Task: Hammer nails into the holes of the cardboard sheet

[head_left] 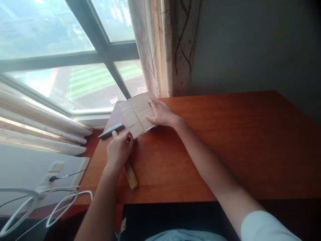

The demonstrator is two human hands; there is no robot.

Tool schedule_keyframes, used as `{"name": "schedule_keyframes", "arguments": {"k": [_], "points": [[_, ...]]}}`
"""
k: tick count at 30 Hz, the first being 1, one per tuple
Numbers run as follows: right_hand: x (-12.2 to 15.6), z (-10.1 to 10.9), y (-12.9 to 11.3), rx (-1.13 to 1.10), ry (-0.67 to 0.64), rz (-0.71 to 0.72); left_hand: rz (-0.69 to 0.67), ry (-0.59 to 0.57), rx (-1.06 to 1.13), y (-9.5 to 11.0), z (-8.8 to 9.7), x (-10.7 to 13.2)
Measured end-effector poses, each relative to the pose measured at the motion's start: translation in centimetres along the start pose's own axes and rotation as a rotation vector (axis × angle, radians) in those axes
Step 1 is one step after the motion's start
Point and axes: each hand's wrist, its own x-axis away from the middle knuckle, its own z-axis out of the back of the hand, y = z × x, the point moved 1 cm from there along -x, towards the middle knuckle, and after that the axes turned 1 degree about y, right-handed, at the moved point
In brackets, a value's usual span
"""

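Observation:
A piece of corrugated cardboard (136, 115) with rows of small punched holes is at the far left part of the table. My right hand (162, 112) is on its right side, thumb and index finger apart on the upper face; its other fingers are partly hidden. By the near corner of the cardboard is my left hand (119, 149), fingers closed in a pinch. Something small and dark shows at those fingertips, too unclear to name. Beneath this hand lies a wooden stick (130, 177), its middle covered. A grey-green bar (111, 130) rests just beyond it.
The brown wooden table (225, 147) extends far to the right. A window (85, 80) and curtains (156, 47) border it at the back left. White cables (72, 194) loop at the lower left, near a wall socket (48, 179) with a black plug.

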Motion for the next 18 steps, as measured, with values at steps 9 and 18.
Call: {"name": "schedule_keyframes", "arguments": {"k": [9, 18], "points": [[-0.15, -0.07, 0.06, 0.005, -0.009, 0.000, 0.039, 0.055, 0.065, -0.12, 0.32, 0.19], [-0.18, -0.24, 0.17, 0.006, -0.004, 0.011, -0.006, 0.020, 0.027, -0.10, -0.06, 0.08]]}}
